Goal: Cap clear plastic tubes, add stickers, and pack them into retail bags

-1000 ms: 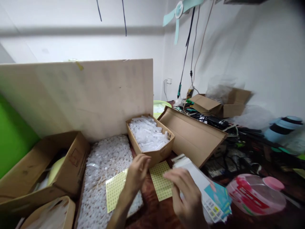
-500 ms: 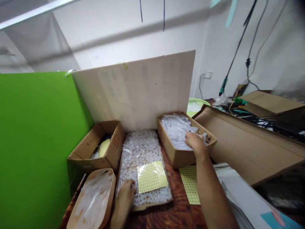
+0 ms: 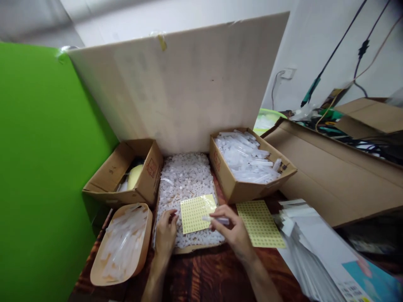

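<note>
The dark reddish-brown wooden worktop (image 3: 214, 277) carries open brown cardboard boxes (image 3: 252, 191), a shallow tray of small white pieces (image 3: 185, 178), a yellow dotted sticker sheet (image 3: 260, 224) and stacked white cards (image 3: 311, 247).

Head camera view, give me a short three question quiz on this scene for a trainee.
1. True or false: the right hand holds a small clear tube.
2. What is the left hand touching: A the tray of small white pieces, B the green partition, C the fan?
3. Fill in: the cardboard box right of the tray holds clear plastic ____.

Key: 1 true. 2 A. 3 tubes.
</note>
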Demonstrator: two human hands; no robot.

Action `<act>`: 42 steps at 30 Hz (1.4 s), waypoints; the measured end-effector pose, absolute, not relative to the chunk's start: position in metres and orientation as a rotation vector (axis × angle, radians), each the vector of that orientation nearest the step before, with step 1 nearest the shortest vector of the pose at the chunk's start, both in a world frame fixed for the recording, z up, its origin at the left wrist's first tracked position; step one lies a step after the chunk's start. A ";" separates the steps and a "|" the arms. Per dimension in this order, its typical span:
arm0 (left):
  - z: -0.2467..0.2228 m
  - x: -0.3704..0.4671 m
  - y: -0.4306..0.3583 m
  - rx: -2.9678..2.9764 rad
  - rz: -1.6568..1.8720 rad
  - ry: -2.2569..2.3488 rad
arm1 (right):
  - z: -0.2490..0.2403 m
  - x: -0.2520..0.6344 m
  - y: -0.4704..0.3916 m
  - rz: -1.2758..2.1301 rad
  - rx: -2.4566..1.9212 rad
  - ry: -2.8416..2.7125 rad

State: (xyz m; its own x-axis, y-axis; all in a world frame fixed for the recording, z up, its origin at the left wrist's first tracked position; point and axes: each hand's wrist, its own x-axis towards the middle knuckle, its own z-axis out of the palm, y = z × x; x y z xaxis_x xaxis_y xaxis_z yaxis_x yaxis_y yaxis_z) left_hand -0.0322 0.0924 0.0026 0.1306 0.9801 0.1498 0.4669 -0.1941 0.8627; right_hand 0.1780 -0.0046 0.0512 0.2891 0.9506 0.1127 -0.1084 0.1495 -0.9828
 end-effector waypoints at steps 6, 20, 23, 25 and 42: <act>0.023 -0.004 0.065 1.565 0.910 0.971 | -0.020 0.146 -0.015 1.201 -1.025 -0.650; 0.026 0.006 0.062 1.413 0.866 1.038 | -0.021 0.161 -0.012 1.109 -0.996 -0.640; 0.023 0.008 0.061 1.388 0.855 1.039 | -0.019 0.160 -0.013 1.132 -0.999 -0.660; 0.019 0.010 0.062 1.381 0.832 1.038 | -0.018 0.160 -0.013 1.131 -1.025 -0.669; 0.007 0.028 0.067 1.519 0.781 0.984 | -0.024 0.170 -0.009 1.049 -1.133 -0.741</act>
State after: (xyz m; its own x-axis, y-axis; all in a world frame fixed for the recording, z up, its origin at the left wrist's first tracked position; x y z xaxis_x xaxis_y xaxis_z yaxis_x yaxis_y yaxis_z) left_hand 0.0276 0.0674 0.0072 0.4356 0.8994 -0.0354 0.1695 -0.0434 0.9846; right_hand 0.1702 -0.0090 -0.0237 0.3579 0.9331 -0.0341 -0.2794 0.0722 -0.9575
